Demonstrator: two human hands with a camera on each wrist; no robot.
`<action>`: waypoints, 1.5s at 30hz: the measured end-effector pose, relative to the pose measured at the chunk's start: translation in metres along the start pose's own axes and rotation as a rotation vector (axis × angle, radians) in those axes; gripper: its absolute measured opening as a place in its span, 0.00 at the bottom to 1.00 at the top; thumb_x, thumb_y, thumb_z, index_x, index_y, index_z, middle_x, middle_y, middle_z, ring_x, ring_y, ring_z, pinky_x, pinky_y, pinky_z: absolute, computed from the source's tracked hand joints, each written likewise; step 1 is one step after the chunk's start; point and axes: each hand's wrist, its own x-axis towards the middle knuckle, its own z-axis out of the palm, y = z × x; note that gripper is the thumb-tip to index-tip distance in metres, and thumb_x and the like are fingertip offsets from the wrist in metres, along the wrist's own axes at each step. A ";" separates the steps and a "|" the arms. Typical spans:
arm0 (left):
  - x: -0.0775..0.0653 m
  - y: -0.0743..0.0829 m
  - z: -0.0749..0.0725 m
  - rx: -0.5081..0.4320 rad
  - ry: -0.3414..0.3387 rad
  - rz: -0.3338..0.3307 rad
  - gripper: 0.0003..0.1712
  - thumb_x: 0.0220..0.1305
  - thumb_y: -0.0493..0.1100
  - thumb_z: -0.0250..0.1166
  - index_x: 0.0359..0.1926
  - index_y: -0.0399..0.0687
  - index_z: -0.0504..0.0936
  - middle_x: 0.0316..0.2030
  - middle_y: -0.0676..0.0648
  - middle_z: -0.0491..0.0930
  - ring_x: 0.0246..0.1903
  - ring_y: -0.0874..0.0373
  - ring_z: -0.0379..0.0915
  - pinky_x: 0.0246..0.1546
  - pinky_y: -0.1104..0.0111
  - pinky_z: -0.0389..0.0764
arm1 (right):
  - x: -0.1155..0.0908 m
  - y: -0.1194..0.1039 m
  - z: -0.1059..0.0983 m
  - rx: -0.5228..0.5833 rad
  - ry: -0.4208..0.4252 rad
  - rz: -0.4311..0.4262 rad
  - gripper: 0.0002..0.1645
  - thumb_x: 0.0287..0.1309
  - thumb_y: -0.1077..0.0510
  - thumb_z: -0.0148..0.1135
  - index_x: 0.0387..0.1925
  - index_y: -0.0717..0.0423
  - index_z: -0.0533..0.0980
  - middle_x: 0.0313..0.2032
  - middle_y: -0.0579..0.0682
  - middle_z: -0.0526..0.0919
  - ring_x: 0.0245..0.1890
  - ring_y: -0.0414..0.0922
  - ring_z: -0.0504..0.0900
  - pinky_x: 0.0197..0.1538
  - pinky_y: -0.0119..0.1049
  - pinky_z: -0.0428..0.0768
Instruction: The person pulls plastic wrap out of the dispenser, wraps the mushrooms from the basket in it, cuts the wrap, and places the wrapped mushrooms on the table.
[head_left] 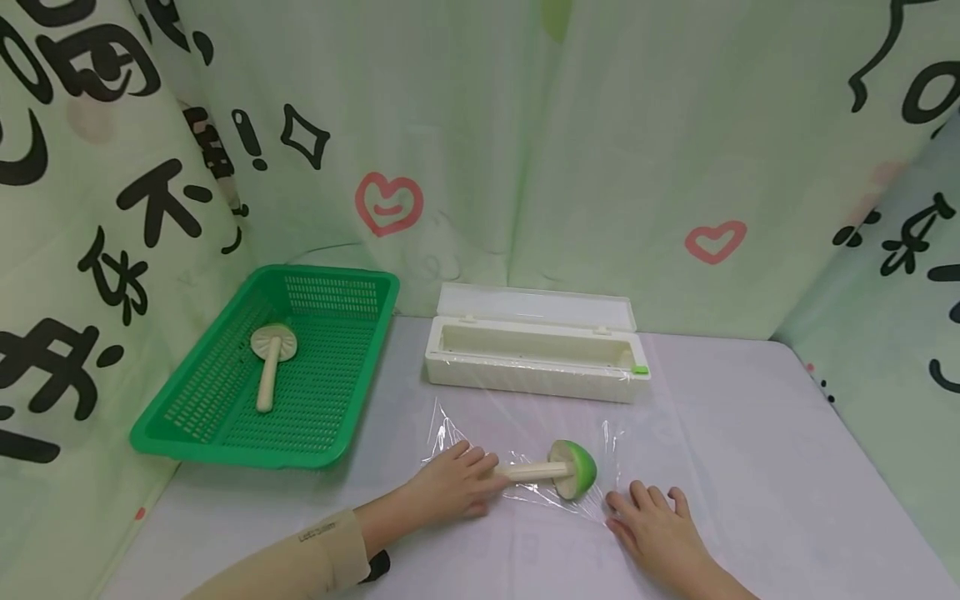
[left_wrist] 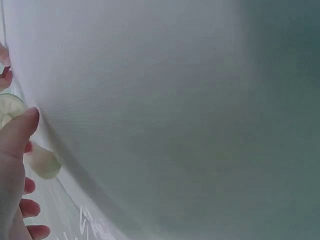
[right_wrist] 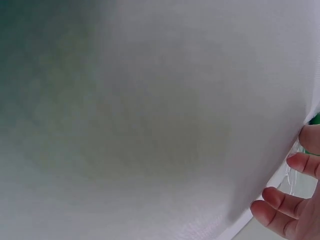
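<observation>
At lower ctr, L hand (head_left: 463, 481) is pinching a green-domed, cream-stemmed mushroom (head_left: 562, 472), prob. steadying it on clear plastic film (head_left: 517, 433); R hand (head_left: 658, 527) is touching film's edge, pinch unclear.

Fingers (left_wrist: 30, 208) at the left edge hold a pale mushroom-shaped piece (left_wrist: 42, 162) near clear film (left_wrist: 85, 218), beside grey-white cloth (left_wrist: 175, 110)

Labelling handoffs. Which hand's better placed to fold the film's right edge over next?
Likely the right hand: it's at the near right of the clear film, by the mushroom's green cap. The left hand is at the other end of the stem.
</observation>
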 end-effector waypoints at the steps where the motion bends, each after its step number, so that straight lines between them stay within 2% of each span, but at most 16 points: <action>1: -0.002 0.000 0.002 -0.008 0.000 0.000 0.21 0.58 0.66 0.50 0.48 0.67 0.70 0.43 0.56 0.68 0.40 0.61 0.64 0.46 0.68 0.65 | 0.000 0.000 0.000 0.002 0.001 0.001 0.15 0.49 0.48 0.64 0.39 0.43 0.72 0.31 0.43 0.65 0.35 0.45 0.70 0.45 0.53 0.61; 8: -0.012 0.001 0.007 -0.047 0.029 -0.021 0.12 0.61 0.59 0.52 0.38 0.61 0.72 0.34 0.56 0.67 0.34 0.62 0.64 0.41 0.69 0.65 | 0.001 0.000 -0.001 0.027 0.007 0.005 0.15 0.49 0.48 0.65 0.37 0.44 0.72 0.30 0.42 0.65 0.34 0.44 0.69 0.45 0.53 0.61; 12: -0.011 0.000 0.005 -0.054 0.000 -0.026 0.06 0.63 0.52 0.51 0.36 0.60 0.73 0.33 0.57 0.67 0.33 0.63 0.63 0.38 0.71 0.64 | 0.003 -0.001 -0.002 0.038 0.043 -0.016 0.12 0.48 0.51 0.66 0.33 0.44 0.72 0.28 0.40 0.64 0.32 0.42 0.68 0.44 0.53 0.62; 17: -0.011 0.000 0.002 -0.054 -0.057 -0.037 0.08 0.64 0.48 0.50 0.40 0.60 0.74 0.35 0.58 0.69 0.36 0.64 0.65 0.40 0.71 0.64 | 0.006 -0.001 -0.004 0.051 0.080 -0.029 0.10 0.47 0.54 0.68 0.28 0.45 0.72 0.26 0.39 0.63 0.29 0.39 0.66 0.43 0.52 0.62; 24: -0.011 0.000 0.006 -0.073 0.024 -0.071 0.08 0.62 0.53 0.54 0.37 0.58 0.73 0.33 0.58 0.71 0.35 0.63 0.68 0.42 0.69 0.67 | 0.011 0.001 -0.008 0.064 0.173 -0.061 0.11 0.43 0.57 0.69 0.26 0.47 0.73 0.25 0.39 0.63 0.27 0.40 0.66 0.41 0.50 0.61; 28: -0.011 -0.002 0.007 -0.066 -0.003 -0.064 0.06 0.62 0.49 0.53 0.40 0.59 0.73 0.35 0.59 0.72 0.36 0.63 0.68 0.42 0.68 0.67 | 0.013 0.002 -0.009 0.065 0.225 -0.086 0.11 0.42 0.56 0.69 0.25 0.48 0.73 0.24 0.39 0.63 0.26 0.40 0.66 0.41 0.49 0.61; 32: -0.010 -0.004 0.007 -0.043 -0.042 -0.042 0.08 0.63 0.46 0.51 0.42 0.59 0.73 0.37 0.59 0.73 0.38 0.63 0.68 0.44 0.68 0.67 | 0.014 0.002 -0.011 0.075 0.235 -0.092 0.11 0.41 0.56 0.69 0.24 0.47 0.72 0.24 0.38 0.63 0.26 0.39 0.65 0.40 0.49 0.61; 36: -0.009 -0.004 0.008 -0.020 -0.042 -0.029 0.08 0.62 0.46 0.51 0.41 0.57 0.73 0.37 0.58 0.73 0.38 0.63 0.67 0.43 0.69 0.67 | 0.015 0.003 -0.011 0.080 0.243 -0.100 0.11 0.41 0.56 0.69 0.24 0.47 0.72 0.24 0.38 0.64 0.26 0.39 0.66 0.40 0.49 0.61; 39: -0.010 -0.003 0.008 -0.049 -0.067 -0.037 0.07 0.64 0.46 0.50 0.40 0.56 0.72 0.36 0.58 0.72 0.37 0.64 0.67 0.42 0.70 0.67 | 0.016 0.006 -0.010 0.080 0.258 -0.119 0.09 0.42 0.55 0.67 0.25 0.48 0.73 0.25 0.39 0.65 0.26 0.39 0.67 0.40 0.49 0.61; 41: -0.010 -0.004 0.005 -0.081 -0.081 -0.044 0.06 0.65 0.46 0.49 0.39 0.55 0.72 0.35 0.58 0.72 0.36 0.64 0.66 0.41 0.71 0.66 | 0.016 0.007 -0.010 0.085 0.276 -0.134 0.07 0.50 0.51 0.60 0.25 0.48 0.72 0.25 0.39 0.65 0.26 0.40 0.67 0.40 0.49 0.61; 43: -0.011 -0.005 0.001 -0.111 -0.102 -0.044 0.06 0.67 0.46 0.49 0.38 0.54 0.72 0.34 0.58 0.72 0.35 0.64 0.66 0.41 0.71 0.66 | 0.017 0.009 -0.011 0.095 0.294 -0.145 0.15 0.60 0.45 0.49 0.25 0.48 0.72 0.25 0.40 0.66 0.26 0.40 0.67 0.40 0.49 0.61; 45: -0.011 -0.006 -0.001 -0.132 -0.101 -0.046 0.06 0.67 0.46 0.49 0.38 0.53 0.72 0.33 0.57 0.72 0.34 0.63 0.66 0.40 0.71 0.66 | 0.018 0.010 -0.012 0.106 0.316 -0.153 0.23 0.65 0.41 0.38 0.25 0.48 0.72 0.25 0.40 0.66 0.26 0.40 0.67 0.40 0.49 0.61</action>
